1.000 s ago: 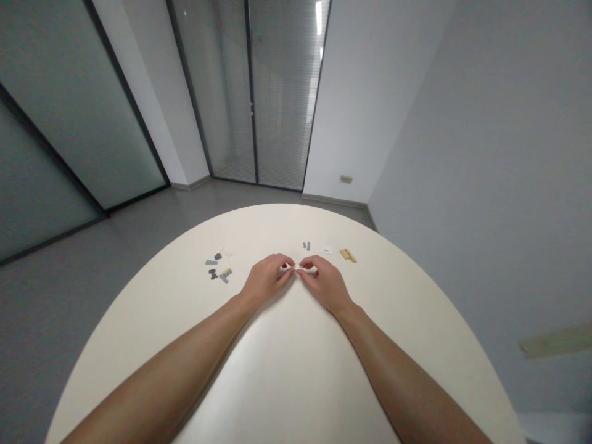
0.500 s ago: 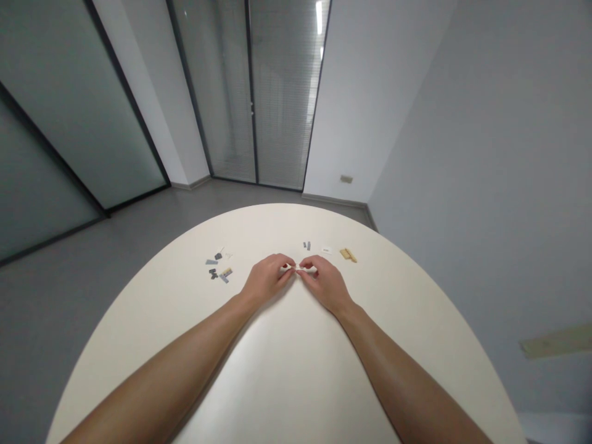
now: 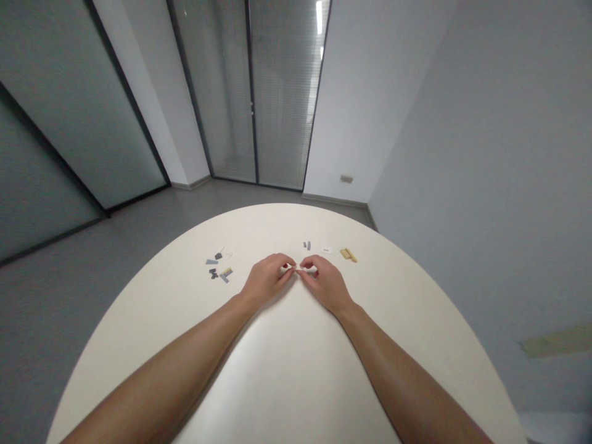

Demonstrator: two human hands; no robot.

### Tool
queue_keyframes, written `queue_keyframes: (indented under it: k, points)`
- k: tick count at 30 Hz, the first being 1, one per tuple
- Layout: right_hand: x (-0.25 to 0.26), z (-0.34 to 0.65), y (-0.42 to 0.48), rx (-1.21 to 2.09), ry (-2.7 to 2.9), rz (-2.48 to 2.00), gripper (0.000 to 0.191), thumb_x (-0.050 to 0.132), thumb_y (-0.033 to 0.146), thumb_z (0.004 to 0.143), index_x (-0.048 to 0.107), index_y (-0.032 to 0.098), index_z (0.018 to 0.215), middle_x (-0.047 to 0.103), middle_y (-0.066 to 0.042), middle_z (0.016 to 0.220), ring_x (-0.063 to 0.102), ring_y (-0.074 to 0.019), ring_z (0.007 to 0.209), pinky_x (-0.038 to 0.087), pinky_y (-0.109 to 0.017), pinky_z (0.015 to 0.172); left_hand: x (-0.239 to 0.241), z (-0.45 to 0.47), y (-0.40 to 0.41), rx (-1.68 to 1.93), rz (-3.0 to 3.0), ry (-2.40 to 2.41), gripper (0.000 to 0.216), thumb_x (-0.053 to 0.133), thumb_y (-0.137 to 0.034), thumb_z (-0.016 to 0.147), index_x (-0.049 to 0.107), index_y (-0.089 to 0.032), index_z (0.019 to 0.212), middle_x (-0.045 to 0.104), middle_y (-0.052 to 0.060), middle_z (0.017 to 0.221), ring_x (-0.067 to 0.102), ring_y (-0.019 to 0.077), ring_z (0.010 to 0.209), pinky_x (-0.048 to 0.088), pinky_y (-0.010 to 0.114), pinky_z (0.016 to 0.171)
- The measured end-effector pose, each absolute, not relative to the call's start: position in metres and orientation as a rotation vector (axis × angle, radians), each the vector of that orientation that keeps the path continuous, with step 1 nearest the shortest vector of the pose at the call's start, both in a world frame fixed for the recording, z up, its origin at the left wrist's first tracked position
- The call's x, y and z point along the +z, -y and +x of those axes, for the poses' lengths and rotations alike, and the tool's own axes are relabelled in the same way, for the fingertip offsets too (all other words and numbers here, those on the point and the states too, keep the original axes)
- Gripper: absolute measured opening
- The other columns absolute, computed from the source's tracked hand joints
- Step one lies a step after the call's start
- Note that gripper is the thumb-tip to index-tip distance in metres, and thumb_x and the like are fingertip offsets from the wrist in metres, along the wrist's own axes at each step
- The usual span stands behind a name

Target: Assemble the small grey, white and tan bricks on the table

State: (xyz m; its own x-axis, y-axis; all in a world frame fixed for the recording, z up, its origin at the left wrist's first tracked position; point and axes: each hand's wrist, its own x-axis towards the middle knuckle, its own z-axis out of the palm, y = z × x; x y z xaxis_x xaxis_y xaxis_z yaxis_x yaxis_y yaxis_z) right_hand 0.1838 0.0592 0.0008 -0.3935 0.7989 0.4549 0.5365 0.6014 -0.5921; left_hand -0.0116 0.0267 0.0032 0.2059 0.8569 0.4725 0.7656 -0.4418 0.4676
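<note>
My left hand (image 3: 271, 277) and my right hand (image 3: 326, 283) meet over the middle of the round table, fingertips almost touching. Between them is a small white piece (image 3: 297, 267), mostly covered by the fingers, so its exact kind is unclear. Thumb and forefinger of each hand pinch it from opposite sides. Just beyond my right hand lie two small grey pieces (image 3: 308, 245) and a flat white piece with dark marking (image 3: 326, 250). Farther right are tan pieces (image 3: 346, 253).
Left of my hands, several small dark pieces (image 3: 213, 273), a blue-grey piece (image 3: 211, 262) and a grey and yellow piece (image 3: 226, 274) are scattered on the white table (image 3: 287, 370). The table's curved far edge faces a glass partition (image 3: 282, 92).
</note>
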Motion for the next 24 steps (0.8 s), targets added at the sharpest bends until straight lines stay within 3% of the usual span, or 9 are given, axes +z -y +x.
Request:
queue_keyframes:
  k: [24]
  points:
    - [0.0058, 0.1831, -0.0569, 0.483, 2.105, -1.075, 0.014, 0.058, 0.036, 0.096, 0.065, 0.024, 0.100, 0.070, -0.003, 0.096, 0.064, -0.0188, 0.088, 0.047, -0.030, 0.075, 0.0080, -0.0102, -0.0242, 1.032, 2.296, -1.594, 0.020, 0.050, -0.035, 0.098, 0.066, -0.025, 0.101, 0.073, 0.000, 0.096, 0.067, 0.0163, 0.087, 0.050, 0.030, 0.078]
